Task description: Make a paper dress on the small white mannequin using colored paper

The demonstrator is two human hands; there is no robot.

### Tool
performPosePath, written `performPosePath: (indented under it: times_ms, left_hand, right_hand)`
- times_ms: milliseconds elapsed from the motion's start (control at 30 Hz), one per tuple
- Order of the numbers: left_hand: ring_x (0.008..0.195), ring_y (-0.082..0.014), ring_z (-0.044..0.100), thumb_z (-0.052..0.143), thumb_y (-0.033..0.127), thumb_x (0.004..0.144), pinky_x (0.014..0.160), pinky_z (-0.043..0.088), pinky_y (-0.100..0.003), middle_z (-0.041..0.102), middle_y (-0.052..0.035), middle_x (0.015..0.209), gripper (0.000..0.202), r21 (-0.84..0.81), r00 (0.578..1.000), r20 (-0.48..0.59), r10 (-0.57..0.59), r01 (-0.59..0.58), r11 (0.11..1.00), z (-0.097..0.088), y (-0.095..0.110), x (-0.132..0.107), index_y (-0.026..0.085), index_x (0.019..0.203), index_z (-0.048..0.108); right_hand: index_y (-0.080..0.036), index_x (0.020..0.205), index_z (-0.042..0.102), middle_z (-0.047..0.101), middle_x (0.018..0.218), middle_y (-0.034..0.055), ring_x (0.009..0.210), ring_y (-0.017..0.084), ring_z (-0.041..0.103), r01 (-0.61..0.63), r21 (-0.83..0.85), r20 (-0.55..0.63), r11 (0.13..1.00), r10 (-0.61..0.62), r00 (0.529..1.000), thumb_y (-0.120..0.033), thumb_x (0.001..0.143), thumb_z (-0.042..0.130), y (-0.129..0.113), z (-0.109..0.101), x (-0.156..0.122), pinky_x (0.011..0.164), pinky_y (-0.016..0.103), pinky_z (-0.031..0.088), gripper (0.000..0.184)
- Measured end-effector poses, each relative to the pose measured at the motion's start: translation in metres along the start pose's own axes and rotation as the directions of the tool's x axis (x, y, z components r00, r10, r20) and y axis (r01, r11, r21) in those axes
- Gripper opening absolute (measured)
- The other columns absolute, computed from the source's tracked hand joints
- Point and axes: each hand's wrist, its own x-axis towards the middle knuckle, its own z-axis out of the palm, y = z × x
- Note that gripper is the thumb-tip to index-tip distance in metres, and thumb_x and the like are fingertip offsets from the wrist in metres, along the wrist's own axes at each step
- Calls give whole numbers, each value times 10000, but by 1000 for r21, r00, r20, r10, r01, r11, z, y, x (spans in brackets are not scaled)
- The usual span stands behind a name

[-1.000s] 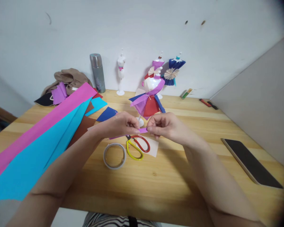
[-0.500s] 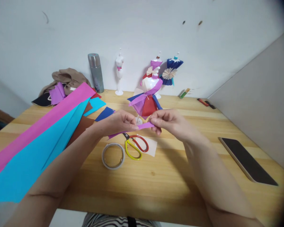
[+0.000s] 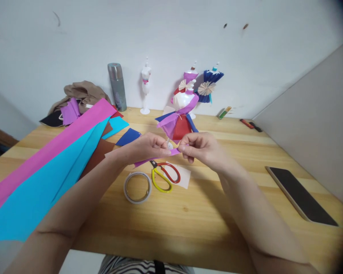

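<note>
My left hand (image 3: 147, 147) and my right hand (image 3: 200, 148) meet over the middle of the wooden table (image 3: 205, 213), both pinched on a narrow purple paper strip (image 3: 174, 152). The strip's other end trails down to the left below my left hand. Just behind my hands stands a small white mannequin (image 3: 180, 114) dressed in purple, red and blue paper. Under my hands lie scissors (image 3: 163, 176) with one red and one yellow handle, on a pale paper piece, with a tape roll (image 3: 137, 187) beside them.
Long pink (image 3: 45, 152) and cyan (image 3: 48, 182) paper sheets lie at the left, over brown and blue pieces. At the back stand a grey flask (image 3: 117, 86), a bare mannequin (image 3: 145, 85), a blue-dressed mannequin (image 3: 210, 85) and crumpled cloth (image 3: 81, 93). A phone (image 3: 301, 196) lies right.
My hands have drawn closer together on the purple strip, so less of it shows between them. The view shifted slightly. Nothing else on the table moved.
</note>
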Motion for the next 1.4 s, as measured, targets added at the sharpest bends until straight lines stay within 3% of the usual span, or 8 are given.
performPosePath:
  times_ms: [200,500,800,1000,1100,1200,1300,1400]
  left_hand:
    - [427,-49,343,657,305,783,407,234,-182,439,72,530,152,-28,995,51,-84,85,996,-9,2,-7,162,737,637]
    - [521,-67,495,710,169,673,489,387,-173,579,38,585,109,-124,985,166,-56,78,989,-27,0,-7,138,771,675]
    - [462,-58,429,743,251,696,439,311,-172,512,44,522,168,-83,992,99,-79,87,993,-35,0,-11,161,635,614]
    - [574,-85,506,706,208,697,521,362,-182,596,30,613,48,80,1000,-21,3,-2,997,-40,5,-16,169,720,689]
    - [558,-94,496,672,178,718,514,342,-195,587,30,590,26,172,968,-250,-26,71,983,-44,4,-16,171,732,692]
    - [487,-93,443,663,162,725,474,276,-219,513,32,500,153,312,860,-505,-69,256,915,-47,2,-18,175,582,609]
    - [425,-101,459,681,231,748,450,289,-232,503,11,434,353,342,940,-264,-215,300,890,-40,5,-22,185,443,509]
    - [465,-117,550,637,364,834,473,402,-217,595,-19,511,340,39,977,117,-177,173,984,-13,14,-22,171,555,629]
  right_hand:
    - [-208,598,568,559,505,-26,457,94,491,-24,45,-23,999,25,999,-445,711,764,0,-9,-1,462,231,391,328]
    - [-201,620,622,588,528,-20,449,86,502,-22,90,-84,996,29,996,-474,649,836,0,-20,0,449,231,420,348]
    - [-209,618,647,610,520,-6,428,94,516,30,71,-88,997,-24,996,-497,672,837,2,-27,0,429,241,426,349]
    - [-223,689,655,620,559,-13,450,116,550,236,-143,-134,961,-255,958,-429,803,752,4,-27,-2,431,260,450,255]
    - [-228,730,665,649,590,-15,477,117,573,406,-438,-164,802,-515,841,-288,889,679,5,-23,-4,453,258,441,171]
    - [-229,778,659,690,645,2,522,127,595,473,-753,-121,458,-803,584,-179,908,661,10,-19,-1,496,271,443,139]
    - [-237,821,647,696,653,14,530,143,596,424,-891,19,162,-920,391,-163,903,672,16,-16,3,510,293,442,112]
    - [-242,924,645,698,670,12,553,155,610,449,-893,125,37,-936,328,-144,894,679,22,-12,5,526,308,447,108]
